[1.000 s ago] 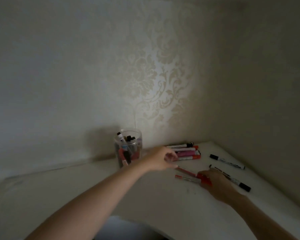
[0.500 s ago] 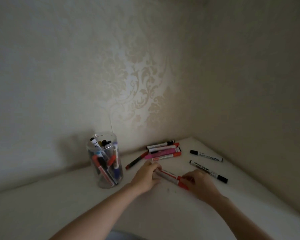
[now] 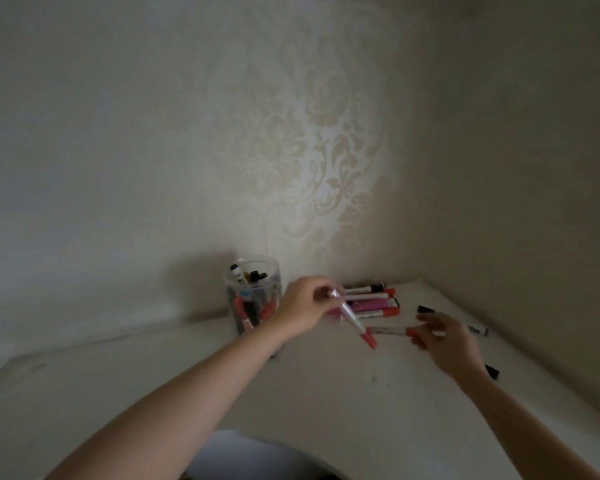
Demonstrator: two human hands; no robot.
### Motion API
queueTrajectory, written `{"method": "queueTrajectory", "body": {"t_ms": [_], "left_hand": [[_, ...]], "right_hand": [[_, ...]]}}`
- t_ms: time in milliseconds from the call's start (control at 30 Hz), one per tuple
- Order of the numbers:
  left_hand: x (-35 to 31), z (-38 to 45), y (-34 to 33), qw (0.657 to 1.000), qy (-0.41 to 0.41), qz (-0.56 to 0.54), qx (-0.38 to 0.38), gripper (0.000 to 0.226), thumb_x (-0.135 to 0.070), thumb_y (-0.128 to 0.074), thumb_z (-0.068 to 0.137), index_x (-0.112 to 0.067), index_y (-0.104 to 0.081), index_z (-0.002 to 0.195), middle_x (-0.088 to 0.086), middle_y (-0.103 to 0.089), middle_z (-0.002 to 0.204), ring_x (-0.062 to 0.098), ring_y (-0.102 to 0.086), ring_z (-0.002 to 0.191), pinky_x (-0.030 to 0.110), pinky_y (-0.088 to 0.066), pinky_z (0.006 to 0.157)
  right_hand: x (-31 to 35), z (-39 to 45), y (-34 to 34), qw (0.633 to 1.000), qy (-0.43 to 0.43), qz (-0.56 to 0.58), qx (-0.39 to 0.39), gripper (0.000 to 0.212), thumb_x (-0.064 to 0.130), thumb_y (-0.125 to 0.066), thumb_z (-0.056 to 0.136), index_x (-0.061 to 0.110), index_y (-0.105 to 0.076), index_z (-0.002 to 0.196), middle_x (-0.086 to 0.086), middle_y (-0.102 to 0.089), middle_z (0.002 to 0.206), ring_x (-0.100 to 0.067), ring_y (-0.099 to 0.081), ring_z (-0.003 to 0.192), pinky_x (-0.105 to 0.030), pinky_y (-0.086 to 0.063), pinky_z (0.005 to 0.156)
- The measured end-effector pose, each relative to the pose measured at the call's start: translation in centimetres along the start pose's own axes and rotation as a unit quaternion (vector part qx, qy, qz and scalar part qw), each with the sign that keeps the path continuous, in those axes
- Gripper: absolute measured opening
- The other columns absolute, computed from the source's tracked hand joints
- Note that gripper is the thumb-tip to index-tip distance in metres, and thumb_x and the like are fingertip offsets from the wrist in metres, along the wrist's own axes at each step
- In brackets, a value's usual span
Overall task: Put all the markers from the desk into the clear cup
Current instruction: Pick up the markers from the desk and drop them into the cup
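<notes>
The clear cup [image 3: 253, 271] stands near the back wall with several markers in it. My left hand [image 3: 302, 306] is just right of the cup, shut on a red-capped marker [image 3: 354, 320] that hangs tilted, cap down. My right hand [image 3: 447, 341] holds the red cap end of a second marker [image 3: 388, 330] low over the desk. A row of markers [image 3: 371, 301], black, red and pink, lies behind the hands. Two black-capped markers [image 3: 426, 309] lie at the right, partly hidden by my right hand.
The white desk [image 3: 326, 393] fits into a room corner, with patterned wallpaper behind and a plain wall on the right. Its front edge curves inward close to me. A black marker end [image 3: 492, 371] shows beside my right forearm.
My left hand has lifted one red-capped marker off the desk toward the cup. My right hand has taken the second red-capped marker by its cap. The camera has tilted up.
</notes>
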State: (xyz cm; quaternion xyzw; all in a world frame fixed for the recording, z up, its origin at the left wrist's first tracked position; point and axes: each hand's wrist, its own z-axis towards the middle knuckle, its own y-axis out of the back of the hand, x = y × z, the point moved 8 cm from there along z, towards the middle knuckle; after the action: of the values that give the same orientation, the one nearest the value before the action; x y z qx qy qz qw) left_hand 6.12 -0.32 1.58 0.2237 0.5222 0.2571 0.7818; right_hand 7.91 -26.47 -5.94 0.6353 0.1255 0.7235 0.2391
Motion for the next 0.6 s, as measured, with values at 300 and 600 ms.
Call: {"method": "queueTrajectory", "body": {"t_ms": [300, 600], "left_hand": [[-1.1, 0.0, 22.0, 0.963, -0.004, -0.096, -0.252, 0.028, -0.006, -0.077, 0.081, -0.028, -0.06, 0.079, 0.003, -0.072, 0.081, 0.019, -0.071, 0.072, 0.034, -0.057, 0.081], [3.8, -1.8, 20.5, 0.977, 0.028, 0.044, -0.207, 0.015, -0.004, -0.081, 0.076, -0.008, -0.072, 0.087, 0.004, -0.073, 0.081, 0.012, -0.066, 0.07, 0.023, -0.052, 0.078]], "right_hand": [[18.7, 0.7, 0.7, 0.968, 0.161, 0.161, -0.108, 0.017, 0.032, -0.066, 0.084, 0.023, -0.071, 0.098, 0.009, -0.073, 0.076, 0.0, -0.065, 0.068, -0.016, -0.052, 0.071], [26.6, -1.9, -9.7, 0.959, 0.273, 0.072, 0.015, 0.024, 0.026, -0.068, 0.085, 0.017, -0.068, 0.107, 0.014, -0.069, 0.078, -0.002, -0.065, 0.07, -0.013, -0.051, 0.066]]}}
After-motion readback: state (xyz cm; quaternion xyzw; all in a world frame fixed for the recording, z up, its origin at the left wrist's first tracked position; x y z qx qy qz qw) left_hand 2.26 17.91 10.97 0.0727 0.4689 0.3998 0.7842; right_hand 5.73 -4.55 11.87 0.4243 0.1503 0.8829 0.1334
